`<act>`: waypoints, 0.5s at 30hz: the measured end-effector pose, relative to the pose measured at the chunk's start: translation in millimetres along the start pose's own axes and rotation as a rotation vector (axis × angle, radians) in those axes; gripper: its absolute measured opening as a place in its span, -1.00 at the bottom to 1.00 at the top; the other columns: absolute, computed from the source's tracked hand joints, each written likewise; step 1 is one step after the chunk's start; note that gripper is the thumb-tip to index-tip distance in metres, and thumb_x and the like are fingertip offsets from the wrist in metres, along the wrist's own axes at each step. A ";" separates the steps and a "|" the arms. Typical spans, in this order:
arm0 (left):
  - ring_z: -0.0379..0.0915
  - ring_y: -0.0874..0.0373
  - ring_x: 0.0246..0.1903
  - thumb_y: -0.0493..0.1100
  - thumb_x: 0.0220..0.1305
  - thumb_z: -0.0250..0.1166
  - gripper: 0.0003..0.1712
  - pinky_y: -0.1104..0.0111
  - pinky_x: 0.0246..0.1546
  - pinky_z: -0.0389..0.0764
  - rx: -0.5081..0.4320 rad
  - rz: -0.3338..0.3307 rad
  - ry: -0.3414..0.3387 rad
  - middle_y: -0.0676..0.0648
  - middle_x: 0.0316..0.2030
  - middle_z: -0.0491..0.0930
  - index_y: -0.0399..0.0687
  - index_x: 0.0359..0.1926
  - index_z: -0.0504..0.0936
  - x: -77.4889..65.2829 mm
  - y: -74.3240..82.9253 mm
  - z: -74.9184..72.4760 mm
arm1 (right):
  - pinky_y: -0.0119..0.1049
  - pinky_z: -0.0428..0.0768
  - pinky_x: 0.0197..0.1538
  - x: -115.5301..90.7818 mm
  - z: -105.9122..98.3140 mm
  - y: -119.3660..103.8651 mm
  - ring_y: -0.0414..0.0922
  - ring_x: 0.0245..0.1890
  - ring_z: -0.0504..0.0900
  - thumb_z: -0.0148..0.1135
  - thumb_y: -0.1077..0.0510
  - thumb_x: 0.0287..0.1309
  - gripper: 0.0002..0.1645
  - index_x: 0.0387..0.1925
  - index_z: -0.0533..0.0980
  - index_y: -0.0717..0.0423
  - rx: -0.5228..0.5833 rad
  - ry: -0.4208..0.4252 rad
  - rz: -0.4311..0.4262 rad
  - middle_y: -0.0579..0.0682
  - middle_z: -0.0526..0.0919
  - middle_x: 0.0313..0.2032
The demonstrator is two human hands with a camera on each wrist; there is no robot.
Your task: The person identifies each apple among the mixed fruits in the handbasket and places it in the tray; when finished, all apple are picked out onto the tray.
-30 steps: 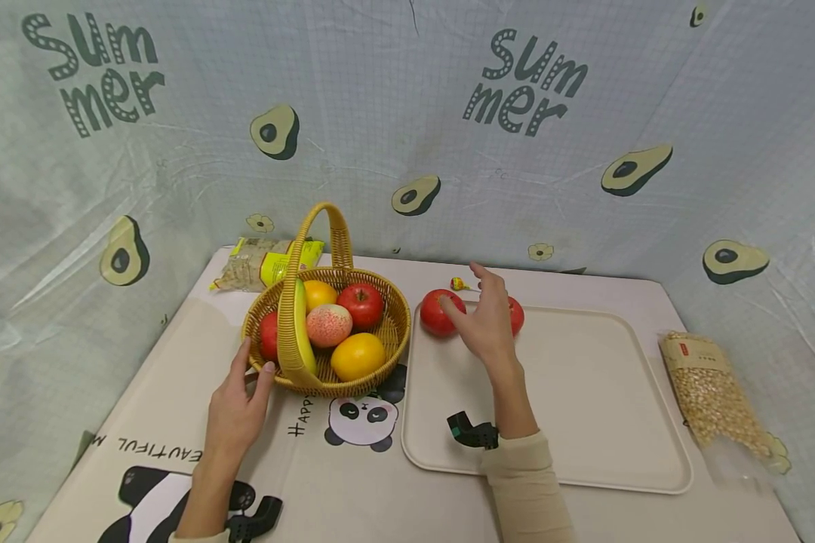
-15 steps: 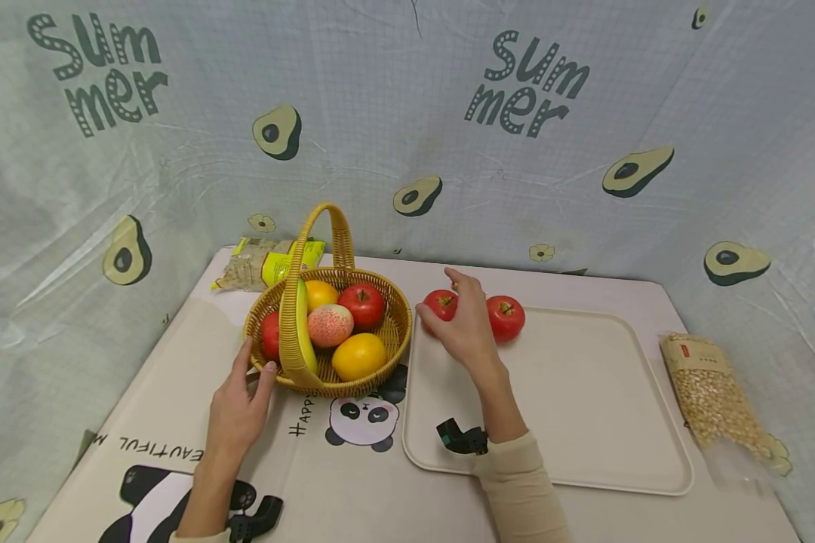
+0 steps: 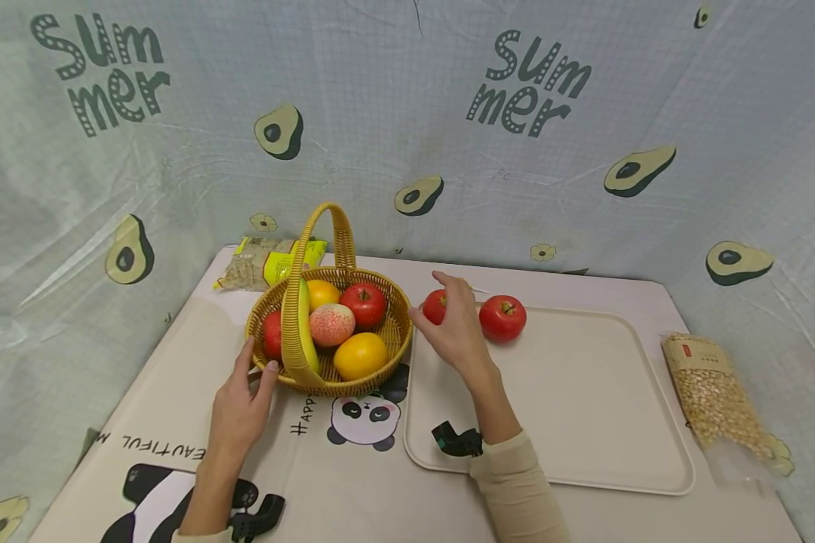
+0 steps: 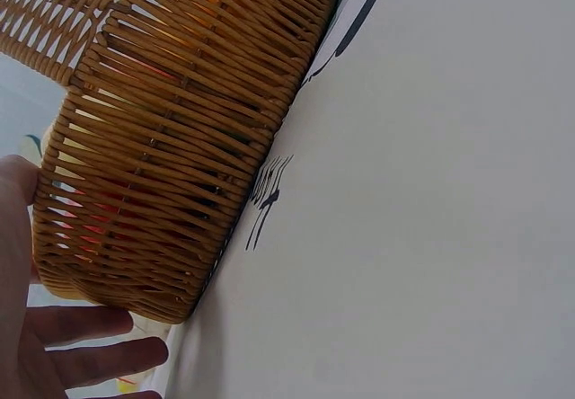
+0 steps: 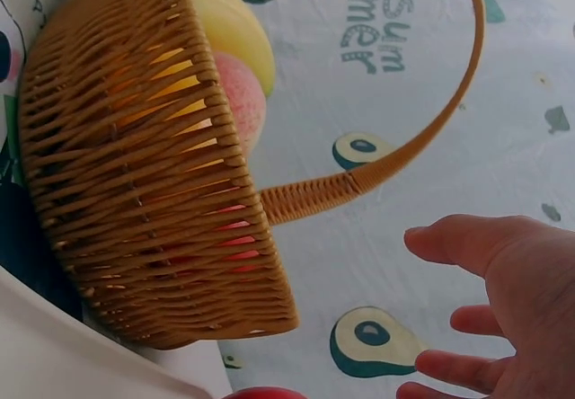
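Leftward my right hand (image 3: 459, 330) has moved, its fingers spread, near the basket (image 3: 342, 388) and partly hiding one apple (image 3: 435, 307) on the tray (image 3: 584, 400). My left hand (image 3: 241, 406), fingers spread too, touches the basket, which stands on the table (image 3: 353, 494).

Soft, even light fills the head view; left of the round golden-brown wicker basket (image 3: 395, 351), the pale printed plastic sheet (image 3: 360, 143) shows whitish sheen. The left wrist view looks dimmer, faint shadow lying beside the basket.
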State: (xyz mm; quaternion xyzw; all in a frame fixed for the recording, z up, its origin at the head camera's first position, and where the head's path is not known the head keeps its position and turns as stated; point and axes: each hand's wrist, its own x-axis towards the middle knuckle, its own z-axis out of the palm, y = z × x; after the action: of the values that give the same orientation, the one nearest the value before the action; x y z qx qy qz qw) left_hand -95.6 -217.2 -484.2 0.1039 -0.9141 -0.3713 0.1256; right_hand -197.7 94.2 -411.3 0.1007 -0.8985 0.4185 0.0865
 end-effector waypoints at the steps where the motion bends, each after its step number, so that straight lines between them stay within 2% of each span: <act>1: 0.50 -0.37 0.18 0.18 0.54 -0.05 -0.23 -0.22 0.27 0.42 -0.001 0.000 -0.003 -0.38 0.42 0.30 0.02 0.60 -0.01 0.0 0.3 -0.4 | 0.06 0.58 0.26 -0.1 0.5 -1.0 0.07 0.36 0.36 0.35 -0.05 0.16 -0.15 0.43 0.27 0.02 -0.003 -0.003 -0.001 0.09 0.36 0.37; 4: 0.51 -0.37 0.17 0.17 0.54 -0.05 -0.23 -0.21 0.26 0.43 -0.005 0.005 -0.002 -0.39 0.40 0.32 0.01 0.60 0.00 -0.1 0.0 -1.0 | 0.07 0.57 0.27 -0.4 2.8 -3.5 0.06 0.37 0.35 0.35 -0.06 0.17 -0.15 0.43 0.27 0.01 -0.012 -0.016 -0.005 0.08 0.37 0.38; 10: 0.51 -0.36 0.17 0.18 0.54 -0.04 -0.22 -0.20 0.26 0.43 -0.008 0.007 0.001 -0.38 0.40 0.33 0.00 0.60 0.01 -0.5 -0.5 -1.9 | 0.10 0.42 0.41 -0.5 12.4 -9.8 0.05 0.42 0.29 0.39 -0.08 0.16 -0.11 0.45 0.24 -0.01 -0.016 -0.055 -0.045 0.07 0.33 0.40; 15: 0.51 -0.36 0.17 0.17 0.54 -0.03 -0.23 -0.20 0.26 0.43 -0.018 0.017 0.001 -0.40 0.36 0.37 -0.01 0.59 0.02 0.0 -0.3 -1.4 | 0.15 0.38 0.43 -0.2 22.2 -19.0 0.07 0.41 0.30 0.40 -0.09 0.15 -0.10 0.45 0.25 -0.01 -0.019 -0.087 -0.076 0.09 0.32 0.41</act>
State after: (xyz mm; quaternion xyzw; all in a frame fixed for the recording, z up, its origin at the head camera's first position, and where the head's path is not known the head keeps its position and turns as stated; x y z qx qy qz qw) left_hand -95.1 -218.4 -483.5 0.0953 -0.9115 -0.3782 0.1302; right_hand -194.3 65.2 -411.5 0.1519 -0.9010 0.4014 0.0641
